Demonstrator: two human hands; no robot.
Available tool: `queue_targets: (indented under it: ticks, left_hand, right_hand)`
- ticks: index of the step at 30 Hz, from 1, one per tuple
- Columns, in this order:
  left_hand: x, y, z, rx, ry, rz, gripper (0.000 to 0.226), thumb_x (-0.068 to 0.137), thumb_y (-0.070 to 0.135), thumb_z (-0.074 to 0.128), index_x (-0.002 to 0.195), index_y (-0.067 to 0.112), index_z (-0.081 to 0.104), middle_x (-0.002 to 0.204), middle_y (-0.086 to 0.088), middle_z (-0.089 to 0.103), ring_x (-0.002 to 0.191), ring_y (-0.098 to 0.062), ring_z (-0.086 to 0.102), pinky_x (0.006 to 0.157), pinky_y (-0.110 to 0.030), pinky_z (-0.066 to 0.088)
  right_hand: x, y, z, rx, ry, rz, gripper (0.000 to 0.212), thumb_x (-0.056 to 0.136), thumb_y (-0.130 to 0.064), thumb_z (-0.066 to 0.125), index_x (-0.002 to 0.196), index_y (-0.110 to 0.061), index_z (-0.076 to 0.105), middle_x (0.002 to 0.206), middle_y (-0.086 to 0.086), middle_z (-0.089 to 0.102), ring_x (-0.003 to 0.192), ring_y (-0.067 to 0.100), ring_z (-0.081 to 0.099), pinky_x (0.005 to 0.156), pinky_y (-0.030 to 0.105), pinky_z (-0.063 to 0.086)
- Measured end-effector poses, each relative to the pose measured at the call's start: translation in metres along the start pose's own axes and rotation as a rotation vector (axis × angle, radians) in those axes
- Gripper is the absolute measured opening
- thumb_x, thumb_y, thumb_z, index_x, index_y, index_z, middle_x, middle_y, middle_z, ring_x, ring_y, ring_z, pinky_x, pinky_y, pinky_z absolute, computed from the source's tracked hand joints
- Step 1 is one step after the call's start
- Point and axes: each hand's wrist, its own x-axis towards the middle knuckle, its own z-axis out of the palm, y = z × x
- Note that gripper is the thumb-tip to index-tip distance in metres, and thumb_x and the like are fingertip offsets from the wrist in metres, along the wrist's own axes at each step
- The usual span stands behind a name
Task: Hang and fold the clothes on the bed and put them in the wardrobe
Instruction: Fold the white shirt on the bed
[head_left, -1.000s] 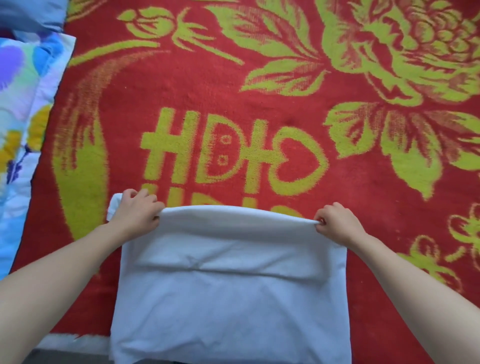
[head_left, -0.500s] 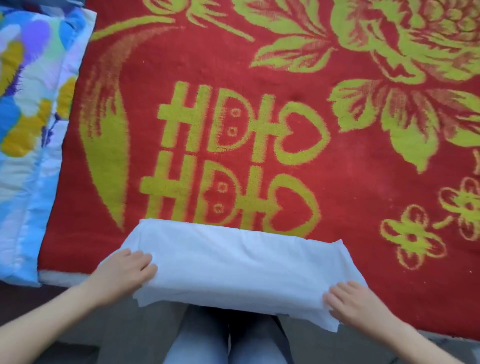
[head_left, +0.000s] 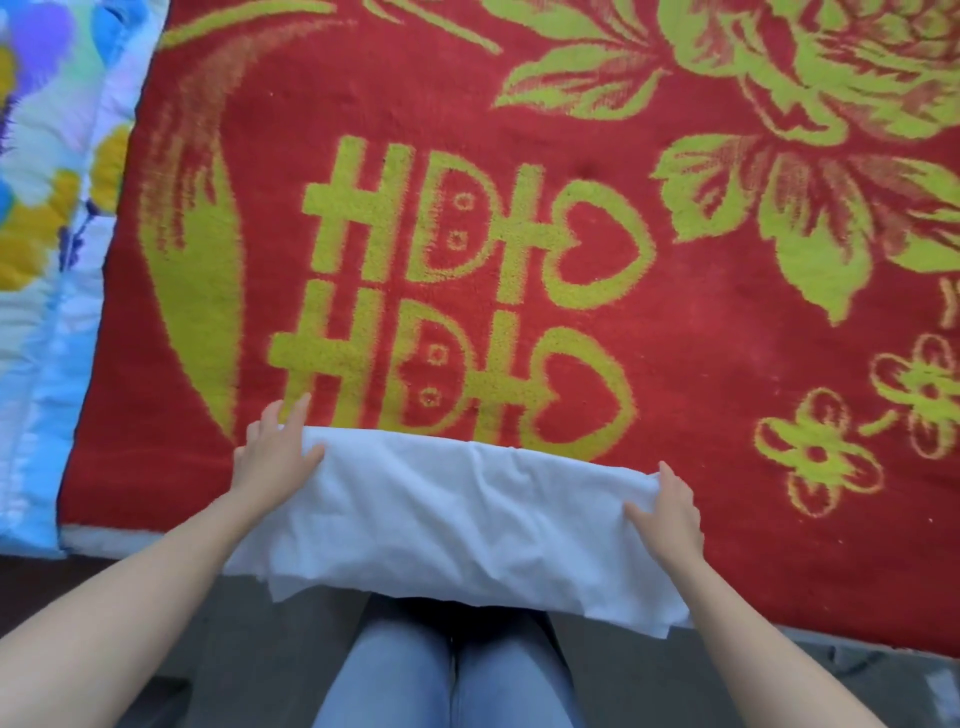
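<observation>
A white garment (head_left: 467, 519), folded into a long flat strip, lies across the near edge of the bed, and its front edge hangs a little over the side. My left hand (head_left: 275, 457) rests on its left end with the fingers straight, their tips reaching onto the blanket, and the thumb lies on the cloth. At the right end, my right hand (head_left: 672, 514) grips the garment with the thumb on top, and the fabric bunches against the hand.
A red blanket (head_left: 675, 364) with yellow-green flowers and symbols covers the bed. A blue, yellow and purple quilt (head_left: 47, 234) lies along the left side. Below the bed edge are my legs in jeans (head_left: 447, 675) and a dark floor.
The garment went from a wide panel to a narrow strip at the bed edge. Both hands moved from its near edge up to its two ends.
</observation>
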Motion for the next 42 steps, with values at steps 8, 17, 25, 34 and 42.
queue_targets:
  ticks: [8, 17, 25, 34, 42]
  left_hand:
    - [0.022, -0.009, -0.018, -0.402, -0.189, -0.064, 0.026, 0.081, 0.016, 0.068, 0.101, 0.0, 0.068, 0.097, -0.019, 0.066, 0.091, -0.03, 0.059, 0.074, -0.033, 0.04]
    - [0.068, -0.01, -0.084, -0.623, 0.22, -0.038, 0.026, 0.084, 0.017, 0.068, 0.106, 0.003, 0.065, 0.093, -0.017, 0.059, 0.09, -0.026, 0.055, 0.074, -0.016, 0.043]
    - [0.032, 0.038, -0.029, 0.114, 0.207, 0.232, 0.067, 0.081, 0.027, 0.069, 0.141, 0.016, 0.041, 0.151, -0.023, 0.024, 0.136, -0.04, 0.025, 0.101, -0.053, 0.028]
    - [-0.015, -0.015, 0.038, 0.305, -0.083, 0.136, 0.074, 0.09, 0.044, 0.05, 0.15, 0.032, 0.008, 0.157, -0.014, 0.0, 0.142, -0.035, 0.007, 0.11, -0.045, 0.021]
    - [-0.016, -0.025, 0.034, 0.31, -0.079, 0.029, 0.075, 0.092, 0.045, 0.043, 0.149, 0.033, -0.004, 0.156, -0.017, -0.002, 0.144, -0.032, -0.002, 0.111, -0.041, 0.019]
  right_hand:
    - [0.017, 0.0, -0.025, 0.469, -0.111, 0.184, 0.008, 0.076, -0.002, 0.07, 0.079, 0.001, 0.063, 0.072, 0.01, 0.057, 0.063, 0.021, 0.05, 0.058, 0.032, 0.036]
    - [0.065, -0.036, -0.085, 0.588, 0.142, 0.066, 0.062, 0.082, -0.016, 0.07, 0.136, -0.004, 0.042, 0.126, 0.017, 0.054, 0.11, 0.032, 0.054, 0.089, 0.038, 0.045]
    - [0.072, -0.045, -0.045, 0.262, 0.041, 0.239, 0.094, 0.085, -0.04, 0.064, 0.151, -0.017, 0.002, 0.148, 0.024, 0.024, 0.134, 0.042, 0.026, 0.108, 0.049, 0.024]
    - [0.061, -0.009, -0.032, 0.479, 0.008, 0.284, 0.044, 0.078, -0.014, 0.073, 0.117, 0.003, 0.058, 0.114, 0.024, 0.061, 0.102, 0.038, 0.059, 0.088, 0.051, 0.049]
    - [0.032, -0.036, -0.071, 0.626, -0.04, 0.247, 0.018, 0.078, -0.005, 0.066, 0.094, 0.004, 0.065, 0.074, 0.01, 0.065, 0.064, 0.027, 0.061, 0.056, 0.033, 0.048]
